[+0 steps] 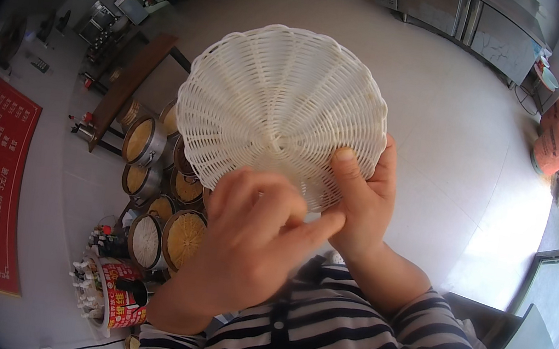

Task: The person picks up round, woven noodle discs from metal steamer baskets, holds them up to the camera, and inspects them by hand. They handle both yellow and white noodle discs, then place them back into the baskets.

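A round white woven basket with a scalloped rim is held up in front of my chest, its woven face towards me. My right hand grips its lower right edge, thumb on the woven face and fingers behind the rim. Across the basket's near edge lies my left hand, slightly blurred. Its fingers are curled, and one digit stretches to the base of my right hand. The left hand covers part of the near rim, so whether it grips the basket is hidden.
Several round metal steamers with woven liners are grouped at left, beside a brown wooden bench. A red printed tub stands near them. Stainless steel cabinets line the far right; orange sacks rest by the right wall.
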The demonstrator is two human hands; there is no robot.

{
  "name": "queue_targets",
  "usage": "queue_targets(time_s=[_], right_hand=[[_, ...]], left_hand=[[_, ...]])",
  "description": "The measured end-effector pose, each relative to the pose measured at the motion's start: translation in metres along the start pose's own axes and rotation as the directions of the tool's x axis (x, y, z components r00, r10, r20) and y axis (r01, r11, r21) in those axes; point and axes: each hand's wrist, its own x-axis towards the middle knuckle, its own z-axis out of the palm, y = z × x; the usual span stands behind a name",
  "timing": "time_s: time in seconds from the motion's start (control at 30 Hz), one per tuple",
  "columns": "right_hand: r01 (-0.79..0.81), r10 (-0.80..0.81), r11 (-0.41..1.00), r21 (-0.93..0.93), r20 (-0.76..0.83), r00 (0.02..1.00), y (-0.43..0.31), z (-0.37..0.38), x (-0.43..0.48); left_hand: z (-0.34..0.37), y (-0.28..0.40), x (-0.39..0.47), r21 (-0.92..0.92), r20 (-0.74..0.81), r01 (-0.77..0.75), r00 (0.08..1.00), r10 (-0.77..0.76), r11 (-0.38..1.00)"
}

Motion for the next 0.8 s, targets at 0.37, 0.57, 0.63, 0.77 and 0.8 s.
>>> queue_targets(time_s=[0.37,0.57,0.63,0.77,0.8], right_hand=[[-0.015,0.016,1.000,-0.007,0.072,0.997,0.000,0.001,-0.003],[0.073,-0.067,0.995,-0.062,0.098,0.993,0.003,0.001,-0.003],[0.088,-0.080,0.994,-0.066,0.118,0.990,0.003,0.000,-0.002],[0.091,-0.080,0.993,-0.078,0.126,0.989,0.005,0.000,-0.002],[0.089,-0.077,0.991,-0.096,0.122,0.990,0.005,0.000,-0.002]], left_hand=[[0.010,-0.028,0.029,0.025,-0.455,0.094,0.887,-0.073,0.995],[0.013,-0.025,0.033,0.043,-0.452,0.104,0.889,-0.074,0.994],[0.012,-0.024,0.035,0.051,-0.439,0.104,0.896,-0.071,0.993],[0.010,-0.020,0.036,0.081,-0.397,0.126,0.914,-0.084,0.989],[0.010,-0.019,0.036,0.098,-0.396,0.132,0.915,-0.083,0.986]])
